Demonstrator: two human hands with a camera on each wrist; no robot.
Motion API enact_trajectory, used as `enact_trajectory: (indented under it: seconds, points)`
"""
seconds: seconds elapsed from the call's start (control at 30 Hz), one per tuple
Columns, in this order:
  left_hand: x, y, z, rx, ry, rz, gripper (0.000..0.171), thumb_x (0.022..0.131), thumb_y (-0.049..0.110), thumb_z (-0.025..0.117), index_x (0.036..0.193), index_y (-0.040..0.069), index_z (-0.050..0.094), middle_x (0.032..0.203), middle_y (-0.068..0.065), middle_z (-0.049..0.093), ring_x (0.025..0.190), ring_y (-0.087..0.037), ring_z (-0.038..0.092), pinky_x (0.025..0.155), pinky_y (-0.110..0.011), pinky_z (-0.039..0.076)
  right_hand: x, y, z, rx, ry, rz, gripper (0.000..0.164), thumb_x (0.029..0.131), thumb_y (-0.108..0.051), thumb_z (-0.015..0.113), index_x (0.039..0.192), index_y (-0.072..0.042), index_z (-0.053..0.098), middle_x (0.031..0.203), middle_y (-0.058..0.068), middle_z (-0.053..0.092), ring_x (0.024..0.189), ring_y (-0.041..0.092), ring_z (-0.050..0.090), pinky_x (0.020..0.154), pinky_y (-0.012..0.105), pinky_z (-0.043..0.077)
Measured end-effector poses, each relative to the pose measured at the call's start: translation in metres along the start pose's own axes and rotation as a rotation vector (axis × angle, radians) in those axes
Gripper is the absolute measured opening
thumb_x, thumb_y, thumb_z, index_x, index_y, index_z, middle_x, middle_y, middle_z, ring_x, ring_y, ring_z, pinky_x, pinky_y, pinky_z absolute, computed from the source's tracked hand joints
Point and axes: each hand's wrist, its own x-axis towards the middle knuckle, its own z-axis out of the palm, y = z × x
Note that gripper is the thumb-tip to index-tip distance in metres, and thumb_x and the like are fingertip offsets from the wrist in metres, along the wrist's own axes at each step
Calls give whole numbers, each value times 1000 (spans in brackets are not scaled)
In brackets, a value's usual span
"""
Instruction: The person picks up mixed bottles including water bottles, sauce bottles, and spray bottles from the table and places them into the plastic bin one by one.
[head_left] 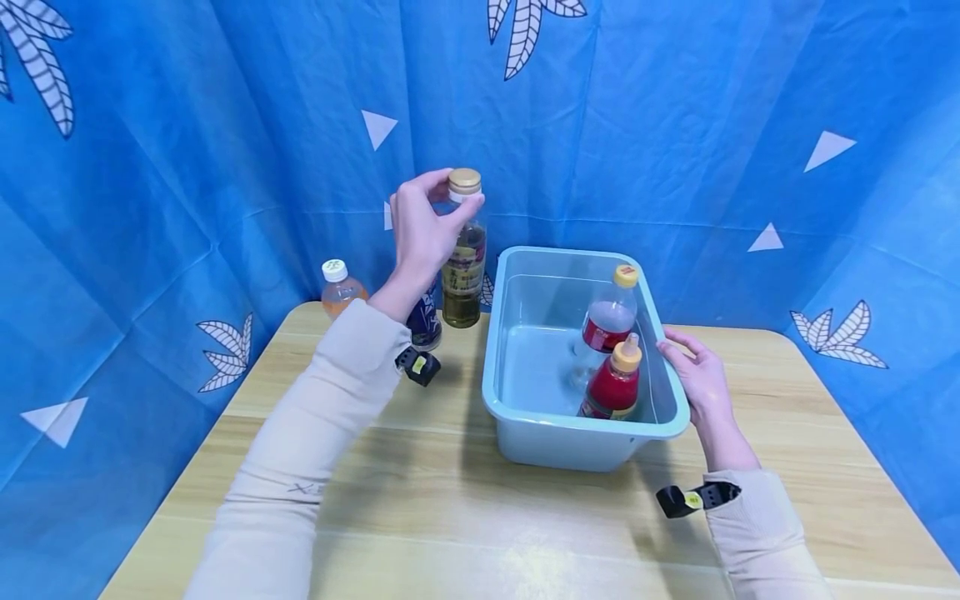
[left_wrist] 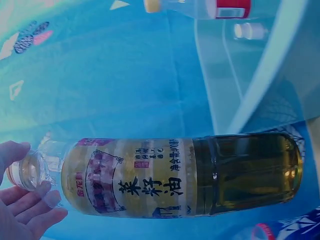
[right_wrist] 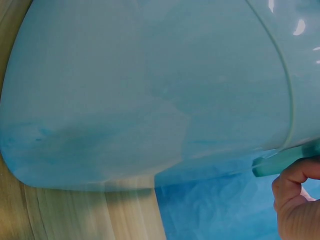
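My left hand (head_left: 427,223) grips a rapeseed oil bottle (head_left: 463,279) by its neck, just under the gold cap. The bottle is upright near the table's back edge, left of a light blue plastic basin (head_left: 581,423). Its printed label and yellowish oil (left_wrist: 250,172) fill much of the left wrist view. On the basin's right side, my right hand (head_left: 701,375) holds the rim with curled fingers. Inside the basin, at its right, are a clear bottle with a red label (head_left: 606,321) and a red bottle with an orange nozzle cap (head_left: 615,387).
Behind my left forearm stand an orange drink bottle (head_left: 341,292) with a white cap and a dark bottle (head_left: 426,321), both partly hidden. A blue patterned curtain (head_left: 675,150) hangs around the wooden table (head_left: 450,500).
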Motion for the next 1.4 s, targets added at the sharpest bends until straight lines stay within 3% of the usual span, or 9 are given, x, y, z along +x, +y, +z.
enact_trajectory:
  seconds: [0.33, 0.73, 1.03, 1.4]
  points:
    - [3, 23, -6, -59, -29, 54, 35, 75, 25, 71, 105, 7, 65, 94, -2, 65, 83, -8, 57, 70, -22, 46, 0, 0, 0, -20, -1, 1, 53, 84, -32, 59, 129, -7, 44, 78, -16, 60, 69, -1, 61, 62, 19, 50]
    - [9, 53, -9, -85, -56, 60, 38, 77, 26, 69, 109, 7, 63, 100, -3, 64, 87, -9, 56, 74, -18, 43, 0, -1, -1, 11, -3, -10, 51, 84, -30, 60, 128, -8, 46, 76, -16, 61, 68, 0, 61, 60, 18, 50]
    - [11, 61, 6, -120, -84, 73, 35, 77, 23, 69, 107, 5, 63, 97, -3, 65, 86, -9, 57, 74, -16, 41, 0, 1, -1, 3, -8, -6, 52, 84, -31, 60, 128, -7, 46, 78, -15, 60, 70, 0, 61, 61, 18, 50]
    - [13, 51, 36, -92, -100, 35, 37, 77, 26, 69, 107, 6, 63, 94, -2, 65, 83, -9, 56, 74, -18, 39, -1, 1, 1, -4, -12, -23, 50, 84, -30, 60, 126, -6, 46, 78, -15, 61, 69, 0, 61, 61, 19, 50]
